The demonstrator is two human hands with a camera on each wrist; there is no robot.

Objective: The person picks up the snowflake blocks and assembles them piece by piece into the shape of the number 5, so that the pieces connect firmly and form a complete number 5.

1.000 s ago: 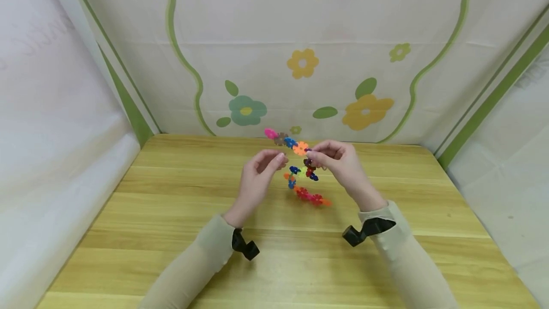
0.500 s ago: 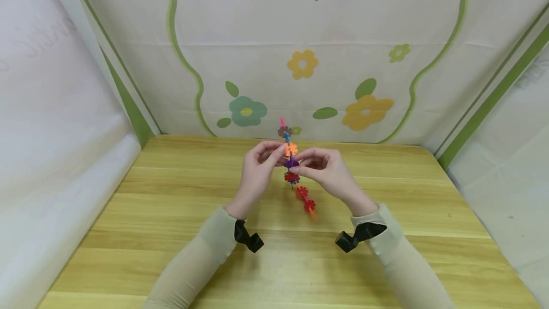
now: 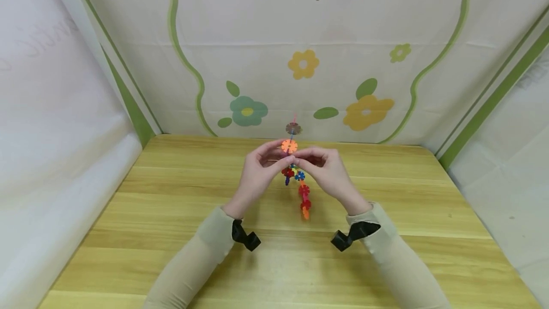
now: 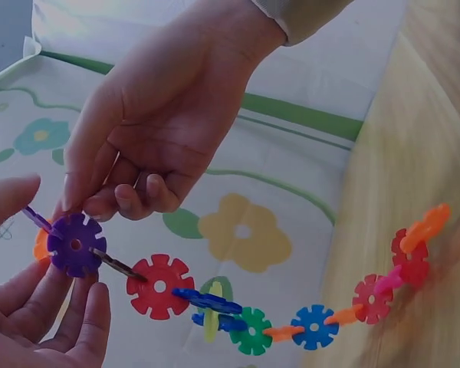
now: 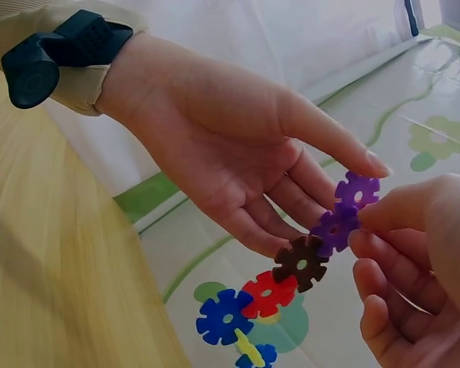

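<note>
A chain of colourful notched plastic interlocking discs [image 3: 304, 190] hangs between the two hands. Thumb and fingers of the left hand [image 3: 259, 169] pinch it at a purple disc [image 5: 356, 192]. Close beside, the right hand [image 3: 328, 171] pinches the adjoining purple disc [image 4: 77, 245], so the fingertips of both hands nearly meet. Above them stand an orange disc [image 3: 289, 146], a brownish disc [image 3: 293, 128] and a pink tip. Below run a brown disc [image 5: 300, 264], a red disc [image 4: 159, 287], blue, yellow and green ones, then an orange end piece [image 4: 427, 228].
A wooden table [image 3: 274, 271] lies beneath the hands. White cloth walls with printed flowers [image 3: 303, 64] and green bands enclose its back and sides. Each wrist carries a small black camera [image 3: 246, 236].
The right hand has come left and slightly down to meet the left hand, which now pinches the chain too. The chain has turned from sideways to nearly upright, its lower end swinging with it.
</note>
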